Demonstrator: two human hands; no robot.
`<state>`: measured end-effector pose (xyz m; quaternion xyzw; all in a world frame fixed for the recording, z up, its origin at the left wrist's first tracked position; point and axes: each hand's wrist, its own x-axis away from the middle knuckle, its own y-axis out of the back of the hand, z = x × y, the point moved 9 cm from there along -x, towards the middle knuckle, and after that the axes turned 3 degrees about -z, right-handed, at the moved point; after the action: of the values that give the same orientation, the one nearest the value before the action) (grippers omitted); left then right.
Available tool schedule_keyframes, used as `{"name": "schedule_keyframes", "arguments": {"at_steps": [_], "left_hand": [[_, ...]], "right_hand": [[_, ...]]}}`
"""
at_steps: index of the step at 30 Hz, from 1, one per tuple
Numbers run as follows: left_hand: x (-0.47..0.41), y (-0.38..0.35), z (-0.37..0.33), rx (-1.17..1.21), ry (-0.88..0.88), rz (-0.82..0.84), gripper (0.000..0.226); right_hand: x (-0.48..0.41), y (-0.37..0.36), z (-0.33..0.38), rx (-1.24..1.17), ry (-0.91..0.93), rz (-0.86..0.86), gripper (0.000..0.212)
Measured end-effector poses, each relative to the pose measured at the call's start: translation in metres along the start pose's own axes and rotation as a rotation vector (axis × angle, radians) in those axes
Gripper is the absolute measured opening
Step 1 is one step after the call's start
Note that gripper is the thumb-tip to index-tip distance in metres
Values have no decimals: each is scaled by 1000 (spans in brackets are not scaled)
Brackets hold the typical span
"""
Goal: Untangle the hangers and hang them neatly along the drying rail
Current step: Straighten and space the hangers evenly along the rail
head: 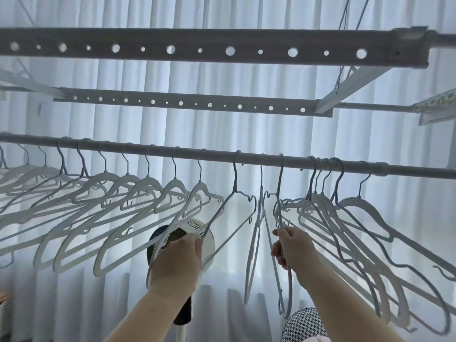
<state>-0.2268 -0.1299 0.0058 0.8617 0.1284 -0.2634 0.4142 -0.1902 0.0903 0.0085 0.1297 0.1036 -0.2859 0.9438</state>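
White curtain glowed behind drying rail. Left hand gripped wire hanger hooked on rail; right hand clutched thin hanger just right of it. Spaced hangers left along rail, tangled bunch right.

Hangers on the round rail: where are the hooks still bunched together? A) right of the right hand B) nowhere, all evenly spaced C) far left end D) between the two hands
A: the bunched hooks crowd together on the round rail to the right of the right hand, while the hangers left of the left hand hang evenly spaced.
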Motion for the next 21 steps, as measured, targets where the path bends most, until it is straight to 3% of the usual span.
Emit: {"name": "schedule_keyframes", "arguments": {"at_steps": [7,21], "left_hand": [[-6,1,12,176,-2,-4,37],[-11,12,24,176,-15,-54,28]], "right_hand": [[1,-7,4,22,22,-19,30],[0,-14,6,16,21,-8,25]]}}
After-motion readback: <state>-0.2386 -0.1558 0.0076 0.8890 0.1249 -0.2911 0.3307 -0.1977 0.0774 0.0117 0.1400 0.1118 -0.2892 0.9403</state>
